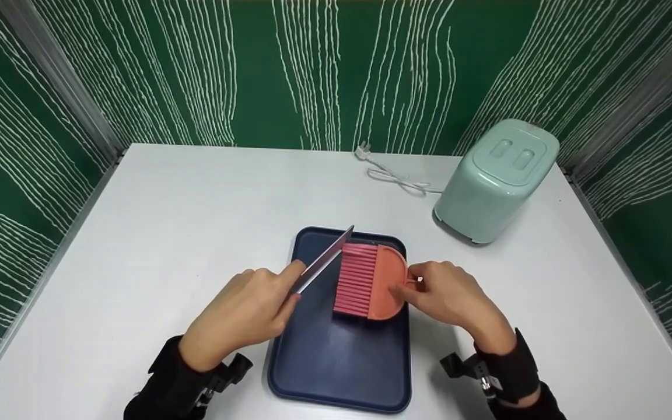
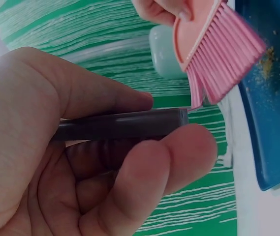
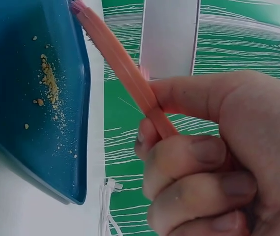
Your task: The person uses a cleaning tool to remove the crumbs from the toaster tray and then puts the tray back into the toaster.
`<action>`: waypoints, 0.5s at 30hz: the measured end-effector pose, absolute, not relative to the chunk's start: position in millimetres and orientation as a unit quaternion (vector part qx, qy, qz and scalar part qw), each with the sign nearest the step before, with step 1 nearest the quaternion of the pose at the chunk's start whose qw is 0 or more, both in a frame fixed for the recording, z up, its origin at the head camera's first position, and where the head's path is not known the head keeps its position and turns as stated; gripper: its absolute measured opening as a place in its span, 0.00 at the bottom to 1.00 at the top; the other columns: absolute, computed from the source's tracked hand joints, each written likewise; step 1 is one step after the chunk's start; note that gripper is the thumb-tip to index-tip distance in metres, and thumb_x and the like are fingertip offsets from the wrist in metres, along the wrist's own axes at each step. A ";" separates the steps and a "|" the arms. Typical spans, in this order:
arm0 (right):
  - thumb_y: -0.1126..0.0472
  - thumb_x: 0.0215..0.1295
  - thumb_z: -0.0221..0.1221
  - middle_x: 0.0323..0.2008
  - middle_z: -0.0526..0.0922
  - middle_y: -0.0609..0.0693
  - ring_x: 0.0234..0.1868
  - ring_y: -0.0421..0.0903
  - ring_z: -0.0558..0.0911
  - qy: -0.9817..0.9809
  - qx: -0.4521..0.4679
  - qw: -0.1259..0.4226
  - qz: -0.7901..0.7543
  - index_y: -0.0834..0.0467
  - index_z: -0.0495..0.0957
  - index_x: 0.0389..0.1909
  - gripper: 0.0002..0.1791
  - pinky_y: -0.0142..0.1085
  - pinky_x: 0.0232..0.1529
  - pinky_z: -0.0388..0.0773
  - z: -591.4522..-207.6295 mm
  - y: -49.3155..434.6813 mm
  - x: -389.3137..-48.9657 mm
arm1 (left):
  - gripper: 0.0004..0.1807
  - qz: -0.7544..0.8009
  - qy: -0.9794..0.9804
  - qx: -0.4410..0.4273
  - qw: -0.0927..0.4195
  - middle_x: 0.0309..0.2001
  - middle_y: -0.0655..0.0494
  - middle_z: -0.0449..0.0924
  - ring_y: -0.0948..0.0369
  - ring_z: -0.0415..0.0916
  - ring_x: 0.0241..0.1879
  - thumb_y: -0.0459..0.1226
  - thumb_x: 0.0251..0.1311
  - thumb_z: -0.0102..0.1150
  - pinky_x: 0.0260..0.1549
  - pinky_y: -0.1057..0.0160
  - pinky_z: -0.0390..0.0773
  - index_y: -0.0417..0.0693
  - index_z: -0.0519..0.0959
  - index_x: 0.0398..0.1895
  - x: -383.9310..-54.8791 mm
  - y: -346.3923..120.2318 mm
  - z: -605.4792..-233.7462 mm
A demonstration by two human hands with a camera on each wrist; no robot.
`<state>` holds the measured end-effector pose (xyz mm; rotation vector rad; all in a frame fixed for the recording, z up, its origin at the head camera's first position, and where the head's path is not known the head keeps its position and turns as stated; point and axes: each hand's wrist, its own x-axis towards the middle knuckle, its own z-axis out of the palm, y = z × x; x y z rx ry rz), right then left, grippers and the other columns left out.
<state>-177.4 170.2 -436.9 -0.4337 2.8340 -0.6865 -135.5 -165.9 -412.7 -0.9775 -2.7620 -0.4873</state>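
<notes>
My left hand (image 1: 248,309) grips a knife by its dark handle (image 2: 125,125), the metal blade (image 1: 327,262) slanting up and away over the tray. From the right, my right hand (image 1: 450,294) pinches the orange handle (image 1: 388,286) of a small brush with pink bristles (image 1: 354,280). The bristle tips are close beside the blade, above the far half of a dark blue tray (image 1: 342,367). Yellowish crumbs (image 3: 50,81) lie scattered on the tray in the right wrist view; the brush covers them in the head view.
A mint-green toaster (image 1: 482,192) with a lid stands at the back right of the white table (image 1: 196,204). Its white cord (image 1: 397,181) and plug (image 1: 363,151) lie beside it. Green walls (image 1: 266,76) with white streaks enclose the back and sides.
</notes>
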 end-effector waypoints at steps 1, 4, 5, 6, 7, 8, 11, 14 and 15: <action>0.45 0.71 0.65 0.17 0.67 0.39 0.20 0.40 0.67 0.957 -0.147 0.098 -0.231 0.49 0.78 0.25 0.17 0.36 0.25 0.60 -436.6 170.5 -177.2 | 0.11 -0.162 -0.927 -0.327 0.087 0.16 0.62 0.64 0.67 0.57 0.14 0.31 0.67 0.65 0.15 0.71 0.55 0.44 0.72 0.44 -135.4 -165.9 -413.0; 0.44 0.70 0.65 0.17 0.68 0.40 0.21 0.40 0.68 0.958 -0.147 0.102 -0.226 0.49 0.80 0.27 0.17 0.36 0.26 0.60 -435.2 171.6 -177.2 | 0.12 -0.152 -0.930 -0.321 0.093 0.16 0.61 0.65 0.66 0.58 0.14 0.31 0.67 0.66 0.15 0.70 0.55 0.43 0.72 0.46 -135.2 -166.4 -413.9; 0.44 0.70 0.65 0.18 0.68 0.40 0.22 0.40 0.68 0.958 -0.145 0.103 -0.226 0.49 0.80 0.27 0.16 0.36 0.26 0.60 -434.5 171.9 -177.1 | 0.12 -0.149 -0.931 -0.319 0.095 0.16 0.61 0.65 0.66 0.58 0.14 0.31 0.67 0.66 0.15 0.69 0.55 0.43 0.72 0.46 -135.2 -166.7 -414.1; 0.43 0.70 0.65 0.18 0.69 0.40 0.22 0.40 0.68 0.958 -0.145 0.103 -0.226 0.49 0.81 0.28 0.16 0.36 0.26 0.60 -433.7 172.1 -176.9 | 0.12 -0.146 -0.932 -0.318 0.097 0.16 0.61 0.65 0.66 0.58 0.14 0.31 0.67 0.66 0.15 0.69 0.56 0.43 0.72 0.46 -135.2 -166.9 -414.3; 0.43 0.71 0.65 0.18 0.68 0.40 0.22 0.40 0.68 0.958 -0.144 0.103 -0.226 0.49 0.81 0.28 0.16 0.36 0.26 0.60 -432.8 172.3 -176.6 | 0.12 -0.144 -0.932 -0.317 0.100 0.16 0.61 0.65 0.66 0.58 0.14 0.31 0.67 0.66 0.15 0.69 0.56 0.43 0.72 0.47 -135.2 -167.0 -414.4; 0.44 0.71 0.65 0.18 0.68 0.40 0.21 0.40 0.68 0.958 -0.144 0.102 -0.225 0.49 0.80 0.28 0.16 0.36 0.26 0.59 -431.8 172.6 -176.3 | 0.12 -0.142 -0.932 -0.317 0.101 0.16 0.61 0.65 0.66 0.58 0.14 0.32 0.67 0.66 0.15 0.69 0.56 0.43 0.72 0.47 -135.2 -167.2 -414.4; 0.44 0.71 0.65 0.17 0.67 0.40 0.21 0.40 0.67 0.958 -0.146 0.098 -0.229 0.49 0.80 0.27 0.16 0.36 0.26 0.59 -428.1 172.2 -174.0 | 0.12 -0.141 -0.932 -0.318 0.101 0.16 0.62 0.63 0.66 0.57 0.15 0.31 0.67 0.66 0.16 0.69 0.55 0.42 0.72 0.46 -135.5 -167.2 -414.4; 0.44 0.72 0.65 0.17 0.66 0.39 0.20 0.39 0.66 0.956 -0.149 0.091 -0.234 0.48 0.79 0.27 0.16 0.35 0.25 0.59 -425.4 170.5 -171.7 | 0.12 -0.146 -0.932 -0.318 0.097 0.16 0.62 0.62 0.66 0.57 0.15 0.31 0.67 0.66 0.16 0.70 0.54 0.42 0.72 0.47 -135.6 -166.7 -414.2; 0.44 0.72 0.65 0.16 0.65 0.39 0.20 0.39 0.66 0.956 -0.150 0.089 -0.237 0.48 0.79 0.27 0.16 0.35 0.25 0.59 -425.1 169.9 -171.2 | 0.12 -0.148 -0.931 -0.319 0.096 0.16 0.62 0.62 0.66 0.56 0.15 0.31 0.67 0.66 0.16 0.70 0.54 0.42 0.72 0.47 -135.7 -166.5 -414.2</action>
